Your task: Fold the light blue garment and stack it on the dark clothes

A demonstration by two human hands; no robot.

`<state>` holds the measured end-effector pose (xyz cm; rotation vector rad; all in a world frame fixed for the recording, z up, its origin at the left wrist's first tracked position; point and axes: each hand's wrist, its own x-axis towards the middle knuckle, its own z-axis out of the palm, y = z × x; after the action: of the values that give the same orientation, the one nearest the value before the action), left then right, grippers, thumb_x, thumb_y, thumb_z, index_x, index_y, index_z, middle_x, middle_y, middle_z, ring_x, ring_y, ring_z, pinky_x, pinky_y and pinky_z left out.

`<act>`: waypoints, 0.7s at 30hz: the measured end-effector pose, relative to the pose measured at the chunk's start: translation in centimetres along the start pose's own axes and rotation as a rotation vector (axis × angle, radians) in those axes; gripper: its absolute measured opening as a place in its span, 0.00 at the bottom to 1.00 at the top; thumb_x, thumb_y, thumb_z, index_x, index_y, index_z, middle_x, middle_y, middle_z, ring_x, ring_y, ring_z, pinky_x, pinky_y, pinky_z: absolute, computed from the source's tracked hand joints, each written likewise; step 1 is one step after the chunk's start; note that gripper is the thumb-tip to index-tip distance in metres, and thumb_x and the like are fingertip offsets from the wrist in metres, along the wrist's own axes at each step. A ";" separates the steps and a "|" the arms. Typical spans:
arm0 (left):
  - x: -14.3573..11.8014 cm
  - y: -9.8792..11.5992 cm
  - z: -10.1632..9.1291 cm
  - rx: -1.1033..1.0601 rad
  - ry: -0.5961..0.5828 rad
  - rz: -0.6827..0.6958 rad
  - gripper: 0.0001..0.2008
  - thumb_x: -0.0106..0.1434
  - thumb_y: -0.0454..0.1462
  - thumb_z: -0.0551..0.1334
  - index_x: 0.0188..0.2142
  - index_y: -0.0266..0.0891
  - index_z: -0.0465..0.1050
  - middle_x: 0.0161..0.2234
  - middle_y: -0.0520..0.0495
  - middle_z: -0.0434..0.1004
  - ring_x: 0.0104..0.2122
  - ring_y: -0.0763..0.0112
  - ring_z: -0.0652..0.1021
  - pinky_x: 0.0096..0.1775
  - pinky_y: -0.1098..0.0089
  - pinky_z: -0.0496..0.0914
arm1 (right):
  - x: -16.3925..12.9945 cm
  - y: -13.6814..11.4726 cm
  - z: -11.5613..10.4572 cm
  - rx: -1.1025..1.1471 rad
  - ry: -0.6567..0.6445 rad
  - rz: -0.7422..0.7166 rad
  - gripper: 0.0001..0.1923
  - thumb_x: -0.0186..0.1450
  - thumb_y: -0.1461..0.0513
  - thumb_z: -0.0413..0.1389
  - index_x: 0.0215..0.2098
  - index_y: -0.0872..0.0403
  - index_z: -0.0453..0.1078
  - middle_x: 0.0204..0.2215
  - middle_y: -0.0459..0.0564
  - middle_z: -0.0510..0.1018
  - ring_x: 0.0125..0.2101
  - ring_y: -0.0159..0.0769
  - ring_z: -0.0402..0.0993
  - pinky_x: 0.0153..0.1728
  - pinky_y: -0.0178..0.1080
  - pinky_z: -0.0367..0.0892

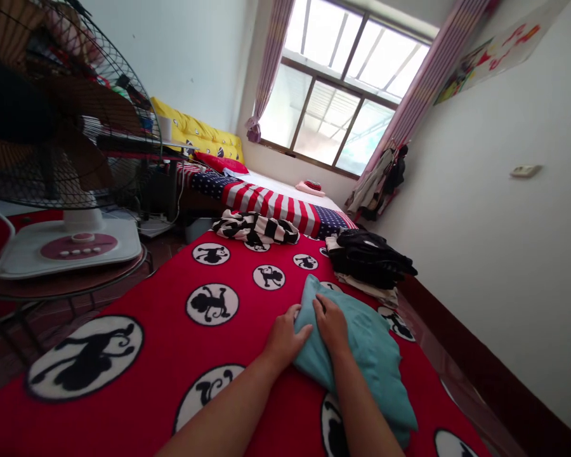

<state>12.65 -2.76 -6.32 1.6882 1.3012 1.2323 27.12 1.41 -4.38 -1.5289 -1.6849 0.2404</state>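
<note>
here, hands [309, 330] press teal cloth [371, 349] (flat).

Daylight came in through a large window [342, 108] at the far end of the room, and its panes were blown out to near white. The white wall [504, 254] on the right was evenly lit. The room was bright overall, with soft, faint shadows. A fan [52, 108] close to the lens at the left looked dark against the light and slightly soft. The wide lens bent straight lines toward the edges and stretched the corners. The centre was sharp, without motion blur.
</note>
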 end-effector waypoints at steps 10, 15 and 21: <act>0.1 -0.1 -0.2 -0.041 -0.012 0.029 0.22 0.58 0.39 0.63 0.52 0.35 0.68 0.42 0.41 0.80 0.41 0.61 0.79 0.45 0.66 0.71 | -0.1 0.2 -0.4 -0.049 0.043 -0.043 0.18 0.65 0.56 0.49 0.42 0.55 0.76 0.40 0.54 0.81 0.43 0.43 0.75 0.48 0.44 0.65; 0.1 -0.2 -0.2 -0.046 -0.014 0.022 0.23 0.58 0.40 0.63 0.52 0.35 0.68 0.42 0.41 0.80 0.42 0.60 0.79 0.45 0.65 0.71 | -0.1 0.3 -0.3 -0.061 0.040 -0.048 0.18 0.65 0.56 0.48 0.42 0.55 0.76 0.40 0.53 0.81 0.43 0.43 0.75 0.48 0.44 0.65; 0.2 -0.3 0.0 -0.068 -0.009 0.025 0.23 0.57 0.38 0.63 0.52 0.33 0.68 0.42 0.39 0.80 0.41 0.60 0.79 0.44 0.66 0.71 | 0.0 0.6 -0.2 -0.080 0.048 -0.056 0.18 0.64 0.56 0.47 0.41 0.54 0.76 0.39 0.53 0.81 0.42 0.43 0.75 0.48 0.43 0.66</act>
<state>12.55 -2.49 -6.49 1.6650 1.2224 1.2679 27.70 1.48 -4.66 -1.5312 -1.7146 0.1064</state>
